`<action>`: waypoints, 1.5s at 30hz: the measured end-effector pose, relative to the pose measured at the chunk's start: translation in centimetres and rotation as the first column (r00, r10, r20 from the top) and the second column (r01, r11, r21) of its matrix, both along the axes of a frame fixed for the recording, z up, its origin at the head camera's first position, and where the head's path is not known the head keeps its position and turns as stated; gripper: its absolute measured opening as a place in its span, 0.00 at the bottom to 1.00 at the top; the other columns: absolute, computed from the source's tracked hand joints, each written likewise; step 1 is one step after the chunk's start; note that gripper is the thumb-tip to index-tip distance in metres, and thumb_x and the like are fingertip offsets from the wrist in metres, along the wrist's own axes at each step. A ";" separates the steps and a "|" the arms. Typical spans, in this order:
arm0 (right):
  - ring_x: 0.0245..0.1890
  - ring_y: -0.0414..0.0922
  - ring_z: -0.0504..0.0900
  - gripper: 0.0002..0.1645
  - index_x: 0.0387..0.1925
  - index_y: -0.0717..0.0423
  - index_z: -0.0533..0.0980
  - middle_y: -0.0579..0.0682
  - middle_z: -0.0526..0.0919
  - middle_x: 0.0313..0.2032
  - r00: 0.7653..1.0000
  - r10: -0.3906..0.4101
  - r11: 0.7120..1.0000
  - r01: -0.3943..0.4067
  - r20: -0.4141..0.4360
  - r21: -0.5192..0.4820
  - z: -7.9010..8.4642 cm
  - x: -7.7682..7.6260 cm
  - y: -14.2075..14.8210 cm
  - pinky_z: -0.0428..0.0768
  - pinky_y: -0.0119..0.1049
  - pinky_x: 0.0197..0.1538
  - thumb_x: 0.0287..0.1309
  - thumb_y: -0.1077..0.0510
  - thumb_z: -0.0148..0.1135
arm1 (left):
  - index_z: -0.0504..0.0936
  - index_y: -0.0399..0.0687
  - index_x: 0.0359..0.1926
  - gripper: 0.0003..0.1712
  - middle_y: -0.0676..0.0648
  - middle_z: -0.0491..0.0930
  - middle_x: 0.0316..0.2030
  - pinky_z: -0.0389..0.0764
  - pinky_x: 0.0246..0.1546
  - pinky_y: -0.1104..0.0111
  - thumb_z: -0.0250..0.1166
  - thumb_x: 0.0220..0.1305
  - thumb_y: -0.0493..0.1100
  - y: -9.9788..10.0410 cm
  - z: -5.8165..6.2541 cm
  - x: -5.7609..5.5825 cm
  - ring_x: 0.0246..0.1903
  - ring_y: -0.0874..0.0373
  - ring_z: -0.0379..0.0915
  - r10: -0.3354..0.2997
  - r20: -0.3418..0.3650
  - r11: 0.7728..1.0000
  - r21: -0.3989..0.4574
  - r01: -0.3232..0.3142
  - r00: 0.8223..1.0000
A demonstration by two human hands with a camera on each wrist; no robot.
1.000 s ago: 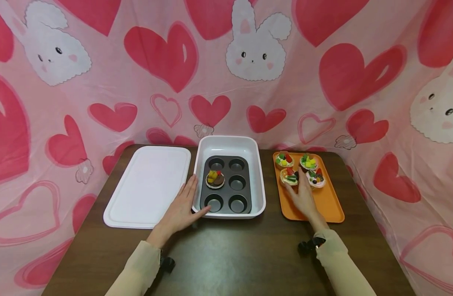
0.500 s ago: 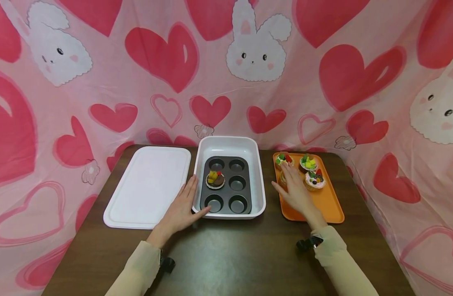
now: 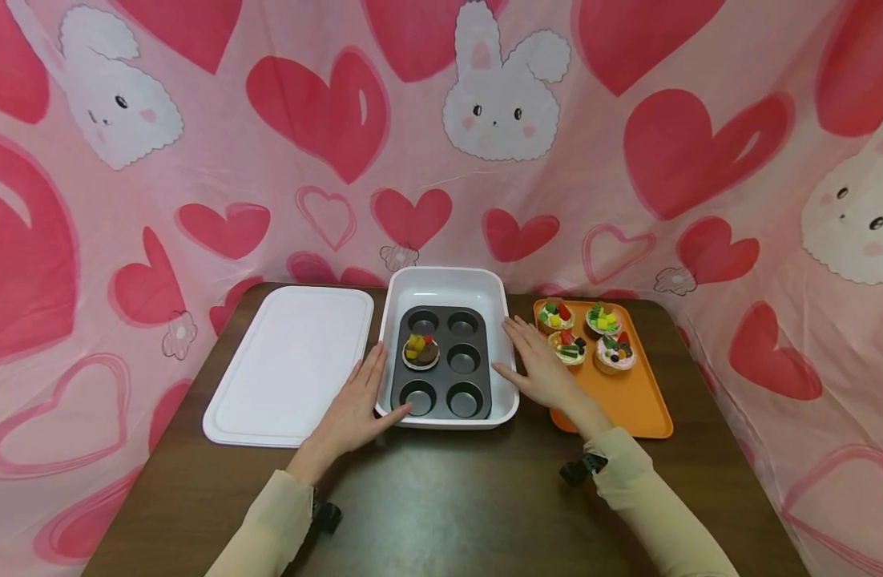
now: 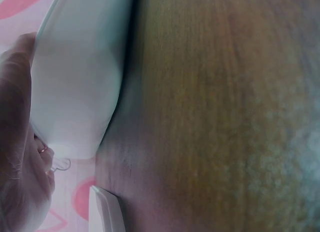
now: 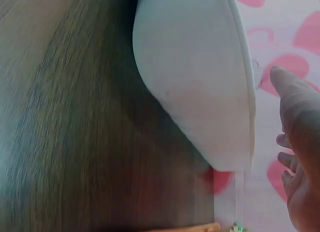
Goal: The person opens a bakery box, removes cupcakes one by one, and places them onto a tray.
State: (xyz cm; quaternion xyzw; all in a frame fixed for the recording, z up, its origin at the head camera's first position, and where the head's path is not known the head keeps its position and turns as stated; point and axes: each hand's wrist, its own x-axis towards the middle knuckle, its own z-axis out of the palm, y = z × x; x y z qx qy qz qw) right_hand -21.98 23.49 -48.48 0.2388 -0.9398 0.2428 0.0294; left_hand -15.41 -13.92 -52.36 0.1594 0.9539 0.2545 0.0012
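In the head view, a white rectangular tub (image 3: 447,282) holds a dark muffin pan (image 3: 441,385) with six-cup layout, several cups bare. One fruit-topped tart (image 3: 421,353) with yellow, red and brown topping sits in the pan's middle-left cup. My left hand (image 3: 350,410) rests at the tub's left rim, thumb spread across the near corner; the left wrist view shows this hand (image 4: 22,147) right at the rim. Fingers extended and holding nothing, my right hand (image 3: 548,375) is over the tub's right edge. A gap shows between that hand (image 5: 302,147) and the tub wall (image 5: 200,81) in the right wrist view.
Right of the tub, an orange tray (image 3: 632,405) carries several fruit-topped tarts (image 3: 615,353) toward its far end. A flat white lid-like board (image 3: 290,365) lies on the left. The brown table (image 3: 441,505) meets a pink heart-patterned cloth behind.
My right hand has left the tarts on the orange tray and moved left to the tub's right edge, uncovering the tarts. My left hand has stayed at the left rim.
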 end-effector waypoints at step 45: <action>0.80 0.61 0.71 0.68 0.86 0.56 0.58 0.61 0.68 0.83 0.953 0.193 0.969 -0.148 0.232 -0.198 -4.6 -4.5 -12.3 0.71 0.64 0.82 0.56 0.34 0.83 | 0.46 0.39 0.89 0.67 0.42 0.43 0.91 0.53 0.89 0.43 0.66 0.69 0.73 0.2 -0.3 -0.1 0.90 0.44 0.46 -0.012 -0.035 1.000 -0.018 0.011 0.999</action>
